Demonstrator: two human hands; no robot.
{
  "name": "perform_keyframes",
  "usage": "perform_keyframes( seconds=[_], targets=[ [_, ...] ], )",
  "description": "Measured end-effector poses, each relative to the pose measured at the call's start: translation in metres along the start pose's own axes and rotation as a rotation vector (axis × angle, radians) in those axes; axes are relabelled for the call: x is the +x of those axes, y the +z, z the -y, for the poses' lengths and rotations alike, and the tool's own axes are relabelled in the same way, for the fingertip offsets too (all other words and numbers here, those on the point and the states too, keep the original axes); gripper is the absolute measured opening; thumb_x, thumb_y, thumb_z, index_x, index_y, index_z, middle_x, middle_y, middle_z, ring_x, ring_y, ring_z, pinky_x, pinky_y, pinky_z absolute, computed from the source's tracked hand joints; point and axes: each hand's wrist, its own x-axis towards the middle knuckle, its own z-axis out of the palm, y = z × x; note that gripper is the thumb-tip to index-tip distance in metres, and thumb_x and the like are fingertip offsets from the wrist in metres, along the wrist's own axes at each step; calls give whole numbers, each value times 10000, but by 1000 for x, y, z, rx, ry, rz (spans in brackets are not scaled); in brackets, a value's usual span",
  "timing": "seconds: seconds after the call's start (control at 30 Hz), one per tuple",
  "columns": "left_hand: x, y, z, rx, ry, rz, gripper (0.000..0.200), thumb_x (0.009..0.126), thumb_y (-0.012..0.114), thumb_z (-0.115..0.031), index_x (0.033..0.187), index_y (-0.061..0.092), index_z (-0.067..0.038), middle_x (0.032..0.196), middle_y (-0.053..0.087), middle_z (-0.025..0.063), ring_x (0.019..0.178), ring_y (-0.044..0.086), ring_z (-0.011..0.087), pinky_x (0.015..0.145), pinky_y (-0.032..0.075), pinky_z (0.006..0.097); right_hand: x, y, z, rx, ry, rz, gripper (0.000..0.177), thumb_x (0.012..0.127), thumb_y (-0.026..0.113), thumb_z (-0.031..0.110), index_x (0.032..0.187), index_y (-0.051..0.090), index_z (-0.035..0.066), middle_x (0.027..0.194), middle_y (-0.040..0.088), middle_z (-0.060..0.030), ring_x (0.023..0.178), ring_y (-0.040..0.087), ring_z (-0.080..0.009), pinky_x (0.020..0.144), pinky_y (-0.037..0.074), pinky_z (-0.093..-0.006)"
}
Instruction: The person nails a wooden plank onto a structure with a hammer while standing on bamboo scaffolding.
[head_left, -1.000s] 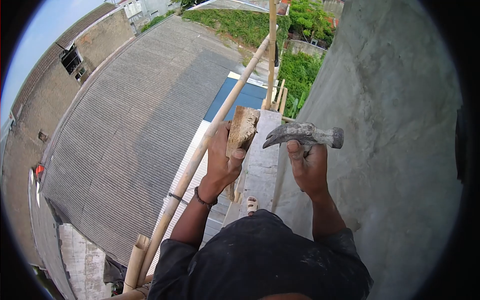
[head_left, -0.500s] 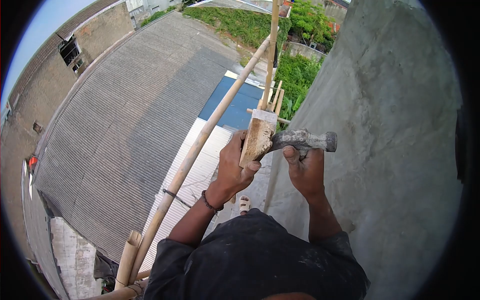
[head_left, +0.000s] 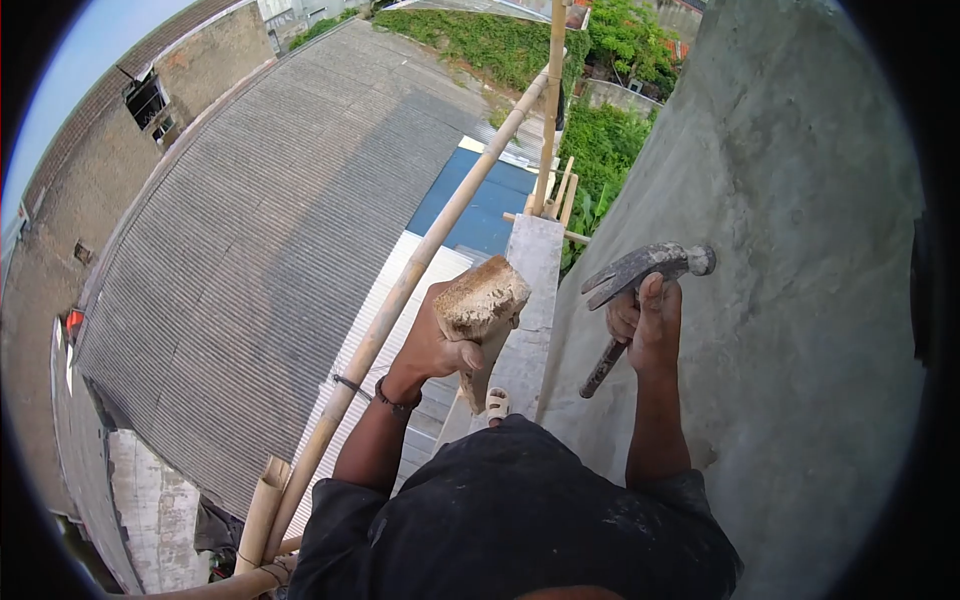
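Observation:
My left hand (head_left: pixel 432 342) is closed around a tan block (head_left: pixel 487 298) that looks like wood, with a pale, rough, chipped end facing up. Its narrower lower part shows below my thumb. In my right hand (head_left: pixel 656 325) is a worn, grey-spattered claw hammer (head_left: pixel 650 265), gripped near the head. The claw points left toward the block, the striking face points right, and the handle slants down to the left below my fist. Hammer and block are apart.
A narrow grey plank (head_left: pixel 535 265) runs ahead, with a sandal (head_left: pixel 497 403) showing below. On the left a bamboo rail (head_left: pixel 405 285) slopes past, tied to an upright bamboo pole (head_left: pixel 551 110). A plastered wall (head_left: pixel 800 300) rises close on the right. Corrugated roofs (head_left: pixel 270 230) lie below.
The hammer has come away from the block and moved right, its handle now showing. My left hand has moved slightly left and down, turning the block so its chipped end faces up.

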Motion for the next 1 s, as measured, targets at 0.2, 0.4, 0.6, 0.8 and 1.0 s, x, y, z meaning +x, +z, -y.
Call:
perform_keyframes(
  seconds=[0.2,0.4,0.6,0.8,1.0],
  targets=[
    [3,-6,4,-255,-16,74,1043,439,975,-392,1270,490,7,1053,639,88,943,640,176,889,488,294,-7,6,-17,45,179,41,377,939,606,427,816,431,118,581,337,69,427,282,-35,396,230,-227],
    [10,-22,4,-406,-13,217,935,474,970,-350,1185,474,1,1043,630,141,923,665,234,810,545,366,-8,3,-29,136,296,-22,321,937,624,301,776,426,106,580,355,44,428,318,-45,391,266,-224],
    [30,-27,4,-406,-3,302,932,476,962,-401,1163,474,-3,994,637,131,888,671,241,738,561,369,-14,6,-35,0,301,154,235,892,690,228,913,541,47,597,406,51,460,351,-56,437,300,-235],
    [42,-20,0,-213,0,109,1097,455,875,-640,1231,463,17,1005,627,117,906,658,217,772,555,357,-15,8,-30,470,260,161,435,970,447,337,1229,471,-11,735,441,-20,656,440,-118,634,393,-287],
    [48,-12,-8,133,74,-145,1048,621,611,-845,1184,521,34,918,656,136,813,682,221,685,583,359,-10,-20,-45,436,385,16,548,1030,314,410,1271,479,-54,779,482,-41,691,446,-146,675,385,-293]
  ],
)
